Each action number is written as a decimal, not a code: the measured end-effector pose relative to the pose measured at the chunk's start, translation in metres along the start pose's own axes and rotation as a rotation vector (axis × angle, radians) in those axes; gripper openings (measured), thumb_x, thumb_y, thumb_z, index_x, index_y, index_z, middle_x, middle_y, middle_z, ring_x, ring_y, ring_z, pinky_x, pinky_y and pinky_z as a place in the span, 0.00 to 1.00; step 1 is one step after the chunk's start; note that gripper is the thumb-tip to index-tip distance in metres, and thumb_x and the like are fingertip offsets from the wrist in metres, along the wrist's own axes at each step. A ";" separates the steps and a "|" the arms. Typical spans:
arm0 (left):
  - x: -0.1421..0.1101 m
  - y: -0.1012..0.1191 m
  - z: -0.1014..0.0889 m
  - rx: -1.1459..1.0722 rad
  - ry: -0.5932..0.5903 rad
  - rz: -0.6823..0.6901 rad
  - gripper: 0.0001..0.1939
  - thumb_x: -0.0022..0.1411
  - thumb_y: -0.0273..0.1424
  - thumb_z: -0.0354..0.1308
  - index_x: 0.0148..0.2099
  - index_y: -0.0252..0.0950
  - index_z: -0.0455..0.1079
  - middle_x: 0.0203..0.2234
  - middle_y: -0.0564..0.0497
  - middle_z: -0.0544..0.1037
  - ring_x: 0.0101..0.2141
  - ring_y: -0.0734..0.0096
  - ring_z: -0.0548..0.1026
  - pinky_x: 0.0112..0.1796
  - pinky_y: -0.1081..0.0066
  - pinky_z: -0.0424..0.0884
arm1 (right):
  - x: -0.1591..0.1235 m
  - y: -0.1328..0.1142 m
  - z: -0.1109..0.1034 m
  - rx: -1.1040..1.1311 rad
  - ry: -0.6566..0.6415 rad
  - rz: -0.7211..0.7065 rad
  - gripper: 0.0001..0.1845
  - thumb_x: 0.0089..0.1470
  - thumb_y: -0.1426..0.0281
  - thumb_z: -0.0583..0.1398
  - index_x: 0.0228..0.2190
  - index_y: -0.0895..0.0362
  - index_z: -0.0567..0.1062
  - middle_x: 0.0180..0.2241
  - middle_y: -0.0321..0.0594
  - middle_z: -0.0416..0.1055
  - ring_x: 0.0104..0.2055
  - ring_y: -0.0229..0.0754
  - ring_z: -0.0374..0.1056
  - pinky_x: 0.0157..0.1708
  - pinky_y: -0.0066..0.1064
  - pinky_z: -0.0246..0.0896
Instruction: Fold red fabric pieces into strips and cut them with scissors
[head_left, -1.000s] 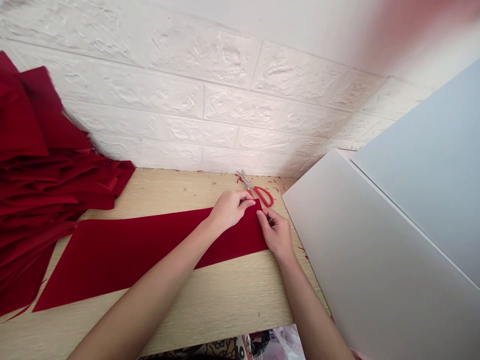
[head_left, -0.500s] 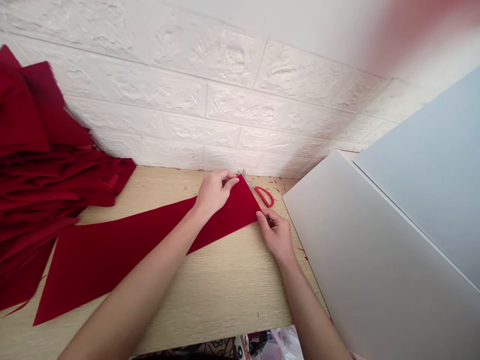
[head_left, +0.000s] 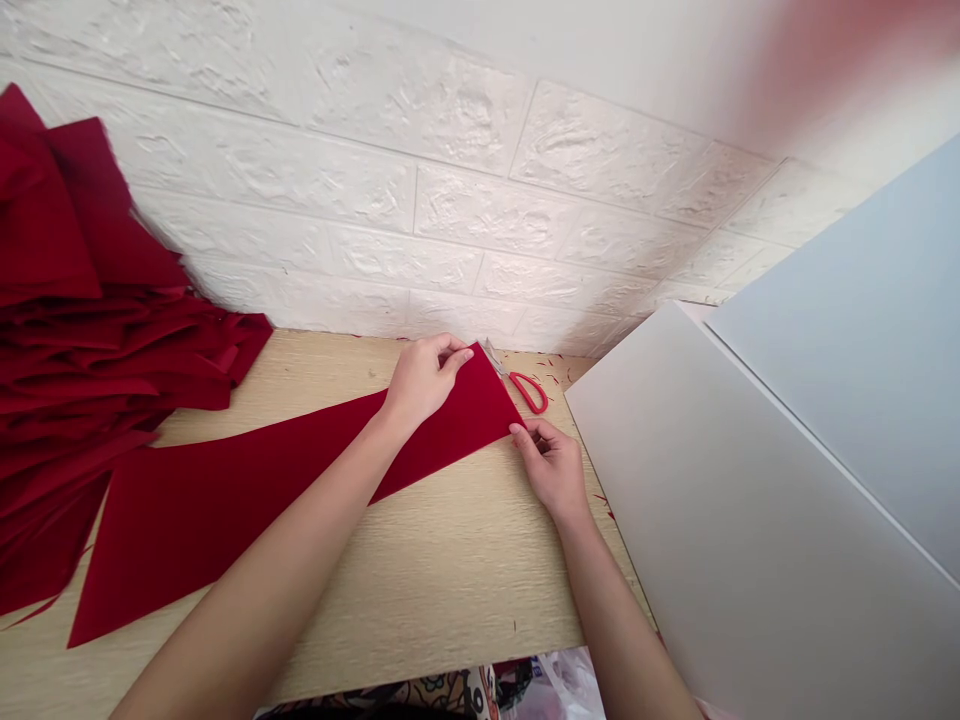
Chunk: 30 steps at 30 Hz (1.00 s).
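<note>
A long strip of dark red fabric [head_left: 187,510] lies flat across the light wood table, widening toward the left. At its narrow right end, my left hand [head_left: 427,375] pinches the far corner between thumb and fingers. My right hand [head_left: 551,460] grips the near corner of that same end, so the short edge runs straight between both hands. Just beyond this edge rests a pair of scissors [head_left: 529,392] with red handles; its metal blades are partly hidden behind the fabric.
A large heap of red fabric pieces [head_left: 112,340] is piled at the left against the white brick-patterned wall [head_left: 480,210]. On the right, a white panel [head_left: 735,480] borders the table [head_left: 450,590]. Red thread scraps lie near the scissors. Plastic bags [head_left: 562,685] show below the front edge.
Almost nothing differs. The fabric's right end and my left hand have shifted very slightly left and away from me; both hands keep their hold on the corners.
</note>
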<state>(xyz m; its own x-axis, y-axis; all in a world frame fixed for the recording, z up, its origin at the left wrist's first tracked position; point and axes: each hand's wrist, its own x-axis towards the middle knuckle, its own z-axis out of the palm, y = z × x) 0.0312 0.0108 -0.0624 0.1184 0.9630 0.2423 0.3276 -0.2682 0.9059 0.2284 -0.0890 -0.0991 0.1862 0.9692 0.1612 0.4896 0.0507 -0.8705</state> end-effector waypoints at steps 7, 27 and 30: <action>-0.002 0.005 -0.003 0.033 -0.003 0.003 0.08 0.63 0.34 0.57 0.35 0.37 0.76 0.31 0.51 0.82 0.32 0.68 0.77 0.37 0.69 0.69 | 0.000 -0.003 -0.001 -0.016 -0.027 0.003 0.20 0.58 0.50 0.59 0.26 0.51 0.76 0.27 0.42 0.74 0.28 0.46 0.66 0.30 0.39 0.61; -0.006 0.001 0.000 0.193 0.097 0.179 0.10 0.67 0.34 0.53 0.38 0.38 0.74 0.31 0.52 0.80 0.29 0.71 0.73 0.34 0.71 0.63 | -0.001 -0.007 -0.001 -0.077 -0.011 -0.028 0.18 0.58 0.54 0.59 0.26 0.55 0.74 0.21 0.35 0.66 0.22 0.38 0.57 0.24 0.31 0.54; -0.009 -0.002 0.003 0.198 0.099 0.164 0.11 0.68 0.35 0.52 0.39 0.38 0.74 0.31 0.52 0.80 0.29 0.71 0.72 0.33 0.71 0.62 | -0.001 -0.008 0.000 -0.064 -0.005 -0.022 0.18 0.57 0.54 0.59 0.26 0.55 0.74 0.21 0.35 0.65 0.21 0.37 0.54 0.22 0.31 0.50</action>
<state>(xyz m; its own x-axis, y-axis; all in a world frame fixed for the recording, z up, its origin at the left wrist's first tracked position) 0.0324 0.0023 -0.0679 0.0962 0.9017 0.4215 0.4898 -0.4115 0.7686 0.2244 -0.0904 -0.0924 0.1706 0.9693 0.1770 0.5472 0.0562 -0.8351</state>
